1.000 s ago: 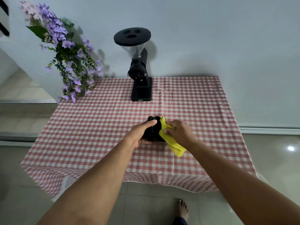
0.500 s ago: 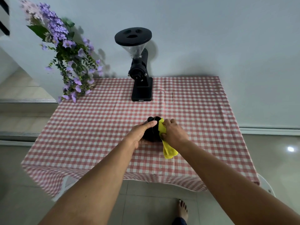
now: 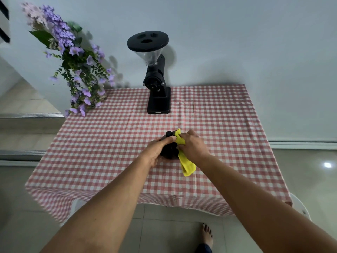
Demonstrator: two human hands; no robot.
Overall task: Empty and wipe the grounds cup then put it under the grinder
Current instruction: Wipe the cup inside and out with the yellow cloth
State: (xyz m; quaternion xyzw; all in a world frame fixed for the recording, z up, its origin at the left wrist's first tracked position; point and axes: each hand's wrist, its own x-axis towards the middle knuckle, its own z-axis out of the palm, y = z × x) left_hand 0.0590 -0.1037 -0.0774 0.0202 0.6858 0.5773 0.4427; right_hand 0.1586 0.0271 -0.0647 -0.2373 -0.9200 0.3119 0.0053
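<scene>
yellow cloth (soft), matt black grinder

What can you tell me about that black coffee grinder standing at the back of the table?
The grinder is matte black and stands upright on the checked tablecloth near the wall. A flat round lid with three dark recesses tops a clear, funnel-shaped hopper, which looks empty. Below sit a round black dial and a rectangular base. Nothing stands on the base, and neither hand touches the grinder.

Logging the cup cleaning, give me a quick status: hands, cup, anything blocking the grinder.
Left hand grips grounds cup. Right hand wipes it with yellow cloth. Cup not yet under grinder; checked tablecloth between looks clear.
</scene>
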